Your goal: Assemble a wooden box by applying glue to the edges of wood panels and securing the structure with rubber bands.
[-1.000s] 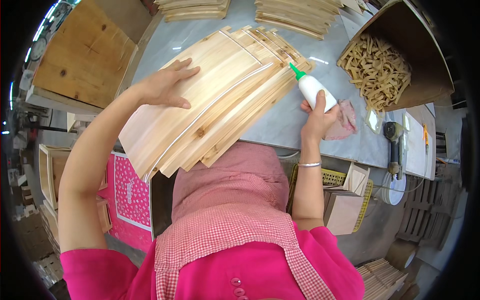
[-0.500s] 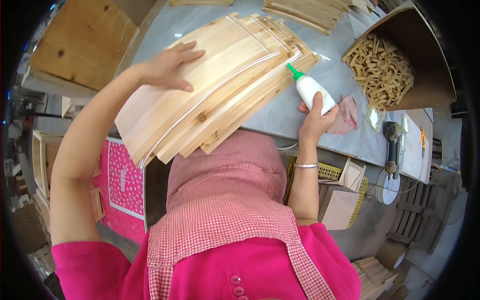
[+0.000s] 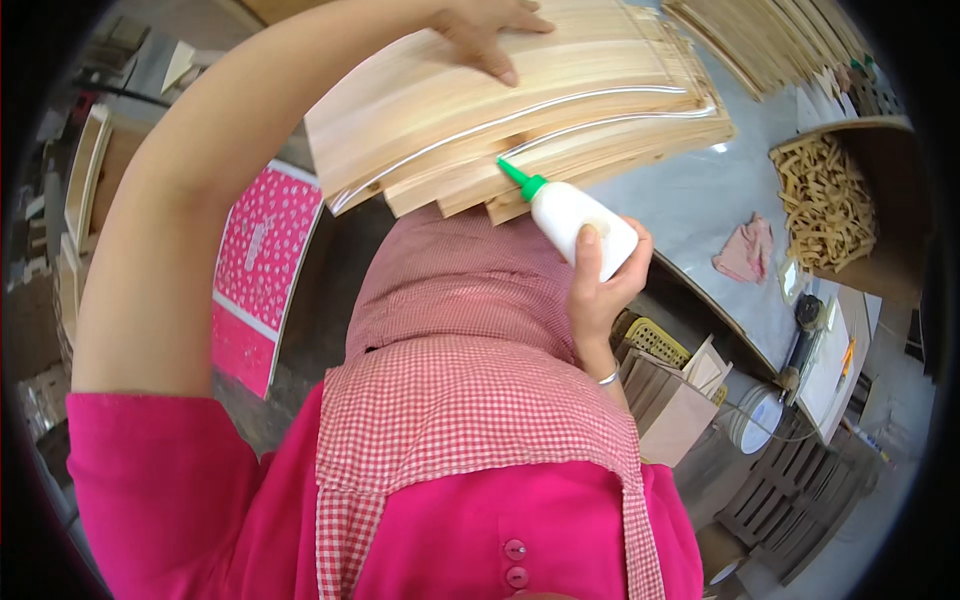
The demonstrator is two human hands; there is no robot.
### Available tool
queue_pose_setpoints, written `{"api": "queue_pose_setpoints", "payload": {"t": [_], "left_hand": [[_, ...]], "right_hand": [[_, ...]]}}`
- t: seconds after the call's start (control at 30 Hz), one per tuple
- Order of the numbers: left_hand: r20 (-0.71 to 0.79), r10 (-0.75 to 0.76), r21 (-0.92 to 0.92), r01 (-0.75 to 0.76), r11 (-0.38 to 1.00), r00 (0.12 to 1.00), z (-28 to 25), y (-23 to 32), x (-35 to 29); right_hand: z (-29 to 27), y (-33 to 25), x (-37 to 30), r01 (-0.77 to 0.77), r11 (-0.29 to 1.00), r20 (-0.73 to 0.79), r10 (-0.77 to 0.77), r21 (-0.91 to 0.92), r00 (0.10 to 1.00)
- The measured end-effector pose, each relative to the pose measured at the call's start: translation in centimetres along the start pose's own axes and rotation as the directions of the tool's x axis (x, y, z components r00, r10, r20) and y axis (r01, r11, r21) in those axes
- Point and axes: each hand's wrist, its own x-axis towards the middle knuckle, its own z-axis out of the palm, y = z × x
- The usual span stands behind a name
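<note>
A stack of staggered pale wooden boards (image 3: 420, 110) lies on the worktable, its near ends jutting past the table edge. White lines of glue (image 3: 560, 103) run along the exposed margins of the upper boards. My left hand (image 3: 490, 35) rests on the top board with its fingers spread. In my right hand (image 3: 607, 275) is a white squeeze bottle (image 3: 583, 232) with a green nozzle. The bottle is tilted, and its tip is at the edge of the second board, where a glue line ends.
A box of cut tan strips (image 3: 825, 200) stands on the right of the grey table (image 3: 690, 200), near a pink cloth (image 3: 745, 250). More boards (image 3: 770, 40) lie at the back right. Below are a white bucket (image 3: 757, 418) and a yellow basket (image 3: 655, 340).
The glue bottle has moved from the second board's far corner toward its near end, leaving a white line along that edge. My view has shifted, so the boards sit higher and further right.
</note>
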Motion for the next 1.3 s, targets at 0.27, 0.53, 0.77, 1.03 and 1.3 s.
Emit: {"api": "queue_pose_setpoints", "payload": {"t": [0.27, 0.53, 0.77, 1.03, 1.3], "left_hand": [[-0.011, 0.011, 0.009, -0.010, 1.000, 1.000, 0.7, -1.0, 0.2], [0.085, -0.018, 0.018, 0.017, 1.000, 0.996, -1.0, 0.3, 1.5], [-0.078, -0.111, 0.024, 0.113, 0.993, 0.991, 0.8, -0.1, -1.6], [-0.081, -0.069, -0.019, 0.068, 0.998, 0.994, 0.2, 0.8, -0.7], [-0.031, -0.149, -0.074, 0.146, 0.987, 0.988, -0.5, 2.0, -0.9]], "right_hand": [[3.6, -0.8, -4.0, 0.136, 0.990, 0.336, -0.144, 0.045, 0.931], [4.5, -1.1, -3.6, 0.122, 0.992, 0.290, -0.130, 0.044, 0.948], [-0.7, 0.9, 1.6, -0.115, 0.964, -0.060, 0.133, 0.242, 0.989], [-11.5, 6.3, 14.9, 0.019, 0.975, -0.599, 0.122, 0.224, 0.791], [-11.7, 9.0, 19.3, -0.076, 0.982, -0.614, 0.168, 0.174, 0.771]]}}
